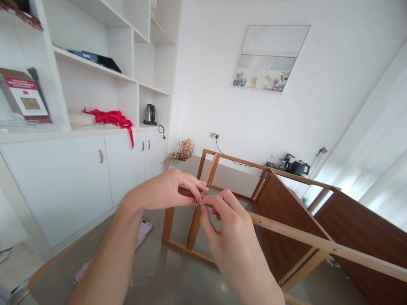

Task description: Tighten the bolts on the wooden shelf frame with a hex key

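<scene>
We are apparently working a small silvery metal piece (197,204) at a brown wooden frame's (292,231) near rail; next probably calls for steady alignment.
At ten o'clock, a white compartmented shelf unit (135,101) is holding crumpled red ribbon (108,116) and, rightward, a silver-and-black kettle (149,113). At centre, our bare left hand (168,188) is touching the piece, grip unclear; our bare right hand (230,220) is pinching it, thumb against forefinger.

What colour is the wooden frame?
The frame is light brown, its panels darker, in the head view.
</scene>
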A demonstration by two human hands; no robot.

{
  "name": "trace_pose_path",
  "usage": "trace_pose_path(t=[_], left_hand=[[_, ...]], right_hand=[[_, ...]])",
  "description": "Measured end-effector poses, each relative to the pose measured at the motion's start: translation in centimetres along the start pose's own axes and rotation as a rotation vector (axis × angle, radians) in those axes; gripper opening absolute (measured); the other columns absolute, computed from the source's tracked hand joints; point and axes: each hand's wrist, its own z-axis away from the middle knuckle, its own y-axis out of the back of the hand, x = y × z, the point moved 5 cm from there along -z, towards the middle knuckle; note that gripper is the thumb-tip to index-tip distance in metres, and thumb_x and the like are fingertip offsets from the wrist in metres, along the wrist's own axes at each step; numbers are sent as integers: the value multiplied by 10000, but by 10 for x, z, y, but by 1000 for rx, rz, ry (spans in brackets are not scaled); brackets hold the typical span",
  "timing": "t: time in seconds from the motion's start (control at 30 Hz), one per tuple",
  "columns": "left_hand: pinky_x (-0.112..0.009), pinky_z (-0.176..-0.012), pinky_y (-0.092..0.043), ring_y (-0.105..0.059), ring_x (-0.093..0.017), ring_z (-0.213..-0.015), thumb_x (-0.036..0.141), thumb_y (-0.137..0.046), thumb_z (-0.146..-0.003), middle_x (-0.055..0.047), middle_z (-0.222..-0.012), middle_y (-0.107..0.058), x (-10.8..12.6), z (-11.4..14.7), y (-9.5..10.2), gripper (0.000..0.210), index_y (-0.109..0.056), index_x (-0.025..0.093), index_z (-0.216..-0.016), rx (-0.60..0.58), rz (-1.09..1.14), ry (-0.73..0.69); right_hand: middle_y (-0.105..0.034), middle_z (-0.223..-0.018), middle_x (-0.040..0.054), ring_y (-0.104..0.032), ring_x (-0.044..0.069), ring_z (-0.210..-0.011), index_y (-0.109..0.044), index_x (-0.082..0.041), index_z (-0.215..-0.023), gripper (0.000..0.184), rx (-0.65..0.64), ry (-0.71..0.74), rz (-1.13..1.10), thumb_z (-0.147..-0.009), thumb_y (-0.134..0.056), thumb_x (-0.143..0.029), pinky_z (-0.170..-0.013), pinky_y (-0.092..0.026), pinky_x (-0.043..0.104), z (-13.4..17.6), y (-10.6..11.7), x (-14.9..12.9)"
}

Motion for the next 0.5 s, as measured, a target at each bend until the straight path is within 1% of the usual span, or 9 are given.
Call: trace_pose_path(t=[0.13, 0.23, 0.37, 0.5], left_hand=[[-279, -1084, -511, -625, -200, -1293, 326, -700, -879, 17, -1283, -729, 1, 0, 0, 139, -828, 306, -929, 9, 7, -8], [-271, -1079, -513, -631, -196, -1285, 323, -704, -875, 18, -1274, -734, 2, 0, 1, 137, -828, 305, -928, 10, 10, -23], [-278, -1078, -513, -637, -197, -1276, 282, -707, -866, 15, -1262, -740, 2, 0, 1, 133, -828, 298, -919, 15, 8, -19], [-268, -1078, -506, -636, -187, -1276, 206, -692, -863, 27, -1265, -738, 3, -1, -1, 169, -823, 297, -920, 7, 28, -34]], right_hand=[[-541, -908, 17, -538, 133, -720, -669, -191, -972, 183, 9, 28, 77, -938, -512, -103, -619, -402, 276, 2, -3, -1], [-544, -908, 15, -538, 134, -717, -669, -195, -985, 190, 10, 27, 86, -932, -514, -98, -612, -397, 277, 3, -3, -2], [-538, -905, 6, -535, 126, -726, -660, -212, -986, 180, 10, -2, 29, -942, -514, -117, -613, -397, 263, 2, -4, -1], [-537, -905, -3, -521, 109, -720, -649, -218, -979, 152, 17, -25, -62, -931, -535, -130, -613, -399, 242, -1, -5, 0]])
